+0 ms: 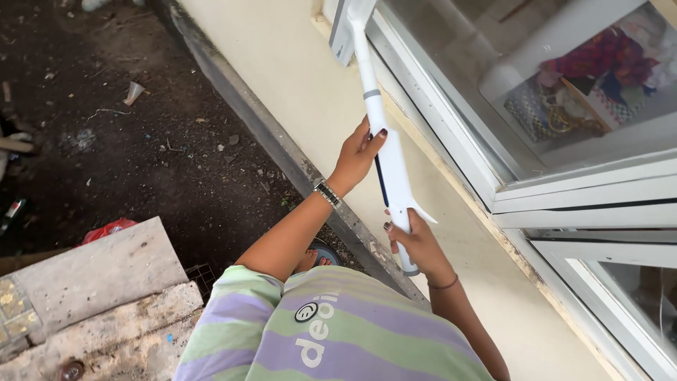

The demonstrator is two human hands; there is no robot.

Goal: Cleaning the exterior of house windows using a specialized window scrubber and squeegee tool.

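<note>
A: Start big. What's round the fingers?

B: Cream wall (282,63) runs behind & below both hands. White-framed window (564,190) sits just right of the fingers, glass showing colourful cloth inside. Down-left, well apart from the hands: dark dirt ground (141,141), grey concrete slabs (99,275). Striped green-purple shirt (331,331) is nearest the camera, under the arms.

A: And the thing being held?

B: Long white window-cleaning wand (384,134). Its flat head (343,28) is far above the fingers, at the window frame's top-left corner; can't tell if it's pressed to the glass or only the frame. Its handle end pokes out just below the lower fist.

A: Hands?

B: Left hand (356,159) is wrapped round the mid shaft, fingers curled closed on it, thumb along the pole. Right hand (416,243) is clenched round the grip near the base, just under a small white trigger-like tab. Both are holding, neither open. There's a watch (326,192) on the left wrist, thin band (444,283) on the right.

A: Which step, you reckon?

B: Looks like mid-reach, w/ the head placed high at the frame corner, so prob the start of a wiping pass. That's a judgement, not seen.

A: Next move needs?

B: I'd say both fists stay tight, upper one steering, lower one pushing, keeping the head flat vs the surface. Long pole = wobble risk at the tip
</note>
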